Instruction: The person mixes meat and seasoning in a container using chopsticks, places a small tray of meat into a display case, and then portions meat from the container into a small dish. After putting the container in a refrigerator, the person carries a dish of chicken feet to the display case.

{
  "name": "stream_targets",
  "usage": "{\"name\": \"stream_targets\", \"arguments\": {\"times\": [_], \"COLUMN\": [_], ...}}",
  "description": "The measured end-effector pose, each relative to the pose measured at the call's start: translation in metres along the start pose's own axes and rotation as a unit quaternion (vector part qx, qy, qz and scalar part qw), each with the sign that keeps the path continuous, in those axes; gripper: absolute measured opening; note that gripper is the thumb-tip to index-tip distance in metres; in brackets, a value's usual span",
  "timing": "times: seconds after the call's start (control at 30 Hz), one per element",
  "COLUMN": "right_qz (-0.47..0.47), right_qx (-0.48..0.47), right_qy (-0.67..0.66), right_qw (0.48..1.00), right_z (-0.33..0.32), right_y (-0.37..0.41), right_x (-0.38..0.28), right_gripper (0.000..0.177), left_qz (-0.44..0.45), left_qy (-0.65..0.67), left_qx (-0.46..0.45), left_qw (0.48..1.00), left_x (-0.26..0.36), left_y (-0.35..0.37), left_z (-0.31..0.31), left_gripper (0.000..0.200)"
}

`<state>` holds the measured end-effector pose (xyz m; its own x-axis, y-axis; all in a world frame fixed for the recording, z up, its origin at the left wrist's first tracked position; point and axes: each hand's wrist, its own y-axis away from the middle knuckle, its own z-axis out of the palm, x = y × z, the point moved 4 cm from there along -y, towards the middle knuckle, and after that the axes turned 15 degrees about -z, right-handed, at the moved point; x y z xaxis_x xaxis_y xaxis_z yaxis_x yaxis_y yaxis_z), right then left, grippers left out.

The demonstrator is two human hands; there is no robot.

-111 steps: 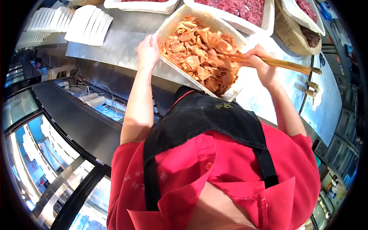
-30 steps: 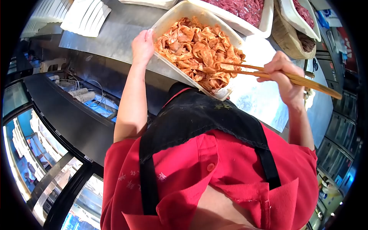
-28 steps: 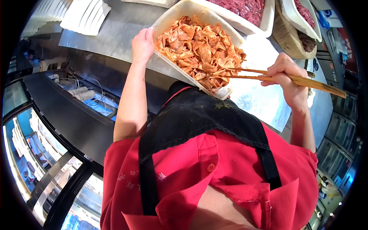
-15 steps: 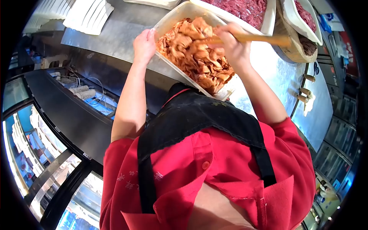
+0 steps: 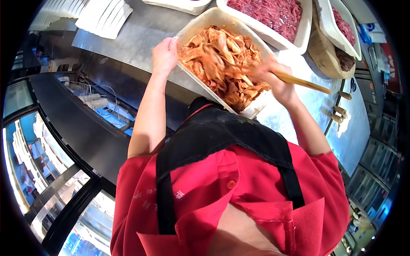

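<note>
A deep white tub (image 5: 213,19) stands at the metal table's edge right in front of my body. Reddish-brown, sauce-coated slices of meat (image 5: 243,87) fill it. My left hand (image 5: 165,56) grips the tub's left rim, thumb over the edge. Wrapped around a long wooden stick (image 5: 308,84), my right hand (image 5: 275,79) is over the tub's right side. The stick slants from the lower right into the slices, where its far end is smeared by motion and hidden among them.
Beyond the tub sits another white tub (image 5: 306,32) of raw red meat. Right of that, a smaller white container (image 5: 335,32) rests on a round wooden block (image 5: 323,55). Stacked white trays (image 5: 104,19) lie at upper left. Wooden-handled tools (image 5: 340,111) are at the right table edge.
My right hand has shifted right and down with the stick, whose outer end now points lower. The slices have been turned over. My left hand keeps its hold on the rim.
</note>
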<state>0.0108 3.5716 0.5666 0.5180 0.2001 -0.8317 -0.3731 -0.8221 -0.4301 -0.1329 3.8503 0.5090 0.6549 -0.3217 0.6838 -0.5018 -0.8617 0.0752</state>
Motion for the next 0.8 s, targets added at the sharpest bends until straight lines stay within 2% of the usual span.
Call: {"name": "stream_targets", "arguments": {"times": [0.03, 0.1, 0.13, 0.17, 0.3, 0.33, 0.37, 0.4, 0.43, 0.47, 0.5, 0.57, 0.63, 0.7, 0.77, 0.8], "right_qz": [0.049, 0.105, 0.095, 0.102, 0.109, 0.138, 0.173, 0.201, 0.234, 0.248, 0.256, 0.249, 0.227, 0.107, -0.006, 0.008], "right_qx": [0.012, 0.026, 0.005, 0.073, 0.192, 0.212, 0.272, 0.265, 0.276, 0.280, 0.264, 0.246, 0.213, 0.165, 0.073, 0.114], "right_qy": [-0.052, -0.073, -0.048, -0.149, -0.112, -0.134, -0.155, -0.178, -0.160, -0.173, -0.223, -0.230, -0.149, -0.050, 0.188, 0.151], "right_qw": [0.997, 0.991, 0.994, 0.981, 0.969, 0.958, 0.934, 0.926, 0.918, 0.911, 0.903, 0.908, 0.939, 0.979, 0.980, 0.982], "right_z": [-0.015, -0.040, -0.054, -0.057, -0.052, -0.049, -0.045, -0.041, -0.032, -0.023, -0.019, 0.001, 0.017, 0.024, 0.020, 0.025], "right_y": [0.006, 0.008, 0.009, 0.010, 0.004, 0.008, 0.011, 0.009, 0.003, -0.007, -0.004, -0.023, -0.043, -0.074, -0.109, -0.125], "right_x": [-0.007, -0.024, -0.029, -0.036, -0.037, -0.023, -0.026, -0.034, -0.044, -0.051, -0.050, -0.050, -0.057, -0.071, -0.077, -0.080], "right_gripper": [0.013, 0.012, 0.012, 0.013, 0.021, 0.028, 0.032, 0.034, 0.036, 0.037, 0.038, 0.038, 0.035, 0.022, 0.016, 0.013], "left_qz": [-0.002, 0.008, 0.009, 0.012, 0.052, 0.072, 0.099, 0.063, 0.083, 0.042, 0.035, 0.038, 0.027, 0.030, 0.028, 0.028], "left_qy": [0.000, -0.008, -0.011, -0.006, 0.000, 0.017, -0.032, -0.007, -0.037, -0.023, -0.022, -0.025, -0.001, -0.025, -0.020, -0.089], "left_qx": [0.001, 0.001, 0.005, 0.001, 0.015, 0.012, 0.006, -0.001, 0.009, 0.020, 0.012, 0.021, 0.021, 0.010, -0.117, -0.208], "left_qw": [1.000, 1.000, 1.000, 1.000, 0.999, 0.997, 0.995, 0.998, 0.996, 0.999, 0.999, 0.999, 0.999, 0.999, 0.993, 0.974], "left_x": [0.000, 0.001, 0.003, 0.005, 0.003, 0.008, 0.010, 0.011, 0.020, 0.026, 0.034, 0.037, 0.037, 0.033, 0.030, 0.031], "left_y": [-0.001, -0.006, -0.005, -0.002, 0.004, 0.008, 0.014, 0.018, 0.025, 0.025, 0.024, 0.005, -0.012, -0.034, -0.057, -0.072], "left_z": [0.002, 0.002, 0.000, -0.003, -0.021, -0.026, -0.025, -0.027, -0.040, -0.055, -0.058, -0.068, -0.075, -0.088, -0.099, -0.112], "left_gripper": [0.030, 0.029, 0.029, 0.029, 0.028, 0.028, 0.027, 0.026, 0.027, 0.027, 0.028, 0.027, 0.024, 0.024, 0.024, 0.024]}}
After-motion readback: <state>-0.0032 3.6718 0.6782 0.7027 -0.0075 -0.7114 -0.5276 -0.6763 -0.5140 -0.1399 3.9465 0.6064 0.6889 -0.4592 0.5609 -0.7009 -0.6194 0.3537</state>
